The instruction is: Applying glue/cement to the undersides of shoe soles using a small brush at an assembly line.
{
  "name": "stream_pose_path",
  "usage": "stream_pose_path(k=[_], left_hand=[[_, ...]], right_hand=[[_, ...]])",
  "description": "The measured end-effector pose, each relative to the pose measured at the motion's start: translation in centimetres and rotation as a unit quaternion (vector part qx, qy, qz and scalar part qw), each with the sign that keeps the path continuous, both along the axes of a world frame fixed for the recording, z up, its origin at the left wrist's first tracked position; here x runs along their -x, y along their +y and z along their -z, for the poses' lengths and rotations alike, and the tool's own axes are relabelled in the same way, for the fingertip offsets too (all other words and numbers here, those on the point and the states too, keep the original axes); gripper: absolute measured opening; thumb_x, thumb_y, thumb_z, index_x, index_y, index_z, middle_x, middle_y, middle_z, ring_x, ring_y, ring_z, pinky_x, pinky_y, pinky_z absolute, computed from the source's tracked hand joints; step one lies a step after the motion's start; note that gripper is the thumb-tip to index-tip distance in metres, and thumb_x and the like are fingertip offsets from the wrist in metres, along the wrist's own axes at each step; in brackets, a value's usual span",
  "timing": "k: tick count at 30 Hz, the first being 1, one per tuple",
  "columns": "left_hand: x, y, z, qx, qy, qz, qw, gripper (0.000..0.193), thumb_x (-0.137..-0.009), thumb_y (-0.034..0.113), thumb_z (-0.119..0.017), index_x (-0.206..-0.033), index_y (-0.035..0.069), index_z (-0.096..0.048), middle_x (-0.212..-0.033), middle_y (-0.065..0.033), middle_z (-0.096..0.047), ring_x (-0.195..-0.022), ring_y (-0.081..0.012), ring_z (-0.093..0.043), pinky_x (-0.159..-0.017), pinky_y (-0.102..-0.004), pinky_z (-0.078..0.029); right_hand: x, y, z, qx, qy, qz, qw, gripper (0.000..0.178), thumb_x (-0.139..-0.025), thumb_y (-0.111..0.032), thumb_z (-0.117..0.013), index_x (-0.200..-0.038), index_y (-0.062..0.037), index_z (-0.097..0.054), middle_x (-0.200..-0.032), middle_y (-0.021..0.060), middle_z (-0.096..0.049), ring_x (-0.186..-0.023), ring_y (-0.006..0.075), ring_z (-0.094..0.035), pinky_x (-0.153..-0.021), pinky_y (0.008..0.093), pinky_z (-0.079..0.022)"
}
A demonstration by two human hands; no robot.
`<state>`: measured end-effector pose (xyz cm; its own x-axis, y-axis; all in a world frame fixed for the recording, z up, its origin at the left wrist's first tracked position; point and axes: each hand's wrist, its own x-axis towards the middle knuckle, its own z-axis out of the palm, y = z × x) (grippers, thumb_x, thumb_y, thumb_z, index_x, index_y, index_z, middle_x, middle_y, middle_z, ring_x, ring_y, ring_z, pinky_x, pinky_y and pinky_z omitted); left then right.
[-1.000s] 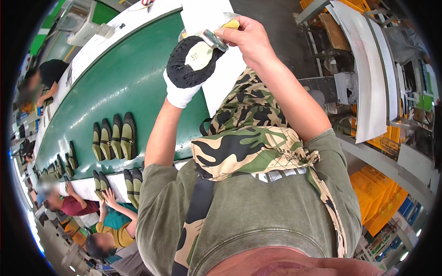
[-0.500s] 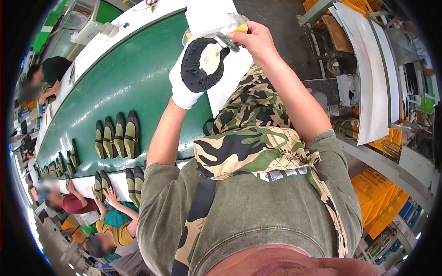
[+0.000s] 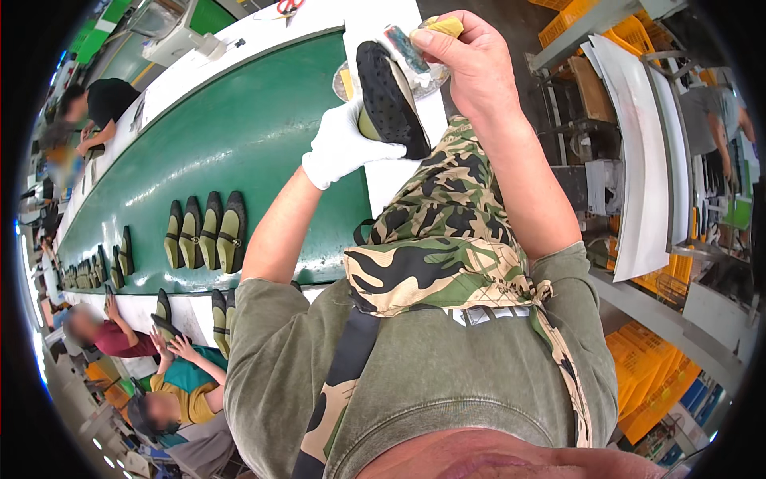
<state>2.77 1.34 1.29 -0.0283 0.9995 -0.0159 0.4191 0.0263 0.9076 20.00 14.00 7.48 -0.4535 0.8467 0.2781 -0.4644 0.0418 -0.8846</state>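
My left hand [image 3: 343, 148], in a white glove, is closed around a shoe [image 3: 392, 104] with a black dimpled surface and a patch of olive green beside my palm. The shoe is tilted, its black side facing up. My bare right hand [image 3: 483, 68] is raised just to the right of the shoe's upper end. Between its thumb and fingers is a short, stained teal tool [image 3: 405, 49], apart from the shoe; its exact kind is unclear. A yellow piece [image 3: 445, 26] also sticks out between the fingers, and I cannot tell whether it belongs to that tool.
A green work surface [image 3: 271, 120] with a white border carries rows of olive-and-black shoes [image 3: 209, 231]. A round dish [image 3: 343, 82] is partly hidden behind the shoe. Red-handled scissors [image 3: 289, 7] lie far off. Co-workers [image 3: 171, 399] sit at left. Orange crates [image 3: 650, 371] stand at right.
My left hand has turned the shoe from its pale underside to its black side and shifted it right. My right hand has drawn the tool up and away from the shoe.
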Motion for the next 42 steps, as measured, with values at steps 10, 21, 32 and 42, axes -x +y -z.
stream_pose_path(k=[10, 21, 32, 42], left_hand=[[1.1, 0.7, -1.1, 0.136, -0.283, 0.077, 0.946, 0.059, -0.076, 0.022, -0.081, -0.123, -0.005, -0.059, -0.112, -0.008, -0.068, -0.1, -0.0144, -0.062, -0.094, -0.0301, -0.047], [0.9, 2.1, 0.0, 0.173, -0.423, 0.089, 0.885, 0.053, -0.084, 0.023, -0.072, -0.127, -0.004, -0.056, -0.114, -0.0094, -0.067, -0.101, -0.0165, -0.064, -0.094, -0.0317, -0.05], [-0.7, 4.2, 2.2, 0.168, -0.516, 0.017, 0.84, 0.051, -0.088, 0.016, -0.065, -0.134, 0.001, -0.05, -0.123, -0.0128, -0.063, -0.111, -0.024, -0.063, -0.099, -0.04, -0.05], [-4.8, 8.9, 2.0, 0.172, -0.522, 0.011, 0.835, 0.055, -0.089, 0.016, -0.064, -0.138, 0.0, -0.046, -0.128, -0.0152, -0.06, -0.116, -0.029, -0.06, -0.104, -0.0443, -0.047]], right_hand=[[0.7, 3.0, 3.5, -0.08, 0.034, 0.013, 0.996, 0.018, -0.081, -0.002, -0.077, -0.088, -0.0027, -0.061, -0.084, 0.0033, -0.065, -0.077, 0.0079, -0.06, -0.07, 0.0234, -0.05], [-2.4, 2.3, 2.7, -0.027, -0.046, -0.069, 0.996, 0.015, -0.086, -0.007, -0.073, -0.092, -0.0043, -0.06, -0.085, 0.0046, -0.06, -0.081, 0.0132, -0.059, -0.074, 0.0258, -0.049], [-10.9, -1.7, 7.8, -0.026, -0.11, -0.194, 0.974, 0.027, -0.077, -0.009, -0.081, -0.081, -0.0073, -0.055, -0.091, 0.0038, -0.062, -0.093, 0.0123, -0.057, -0.078, 0.027, -0.045], [-14.9, -0.9, 9.2, 0.027, -0.021, -0.06, 0.998, 0.025, -0.075, -0.003, -0.08, -0.081, -0.007, -0.056, -0.094, 0.0096, -0.064, -0.098, 0.0162, -0.058, -0.083, 0.0303, -0.047]])
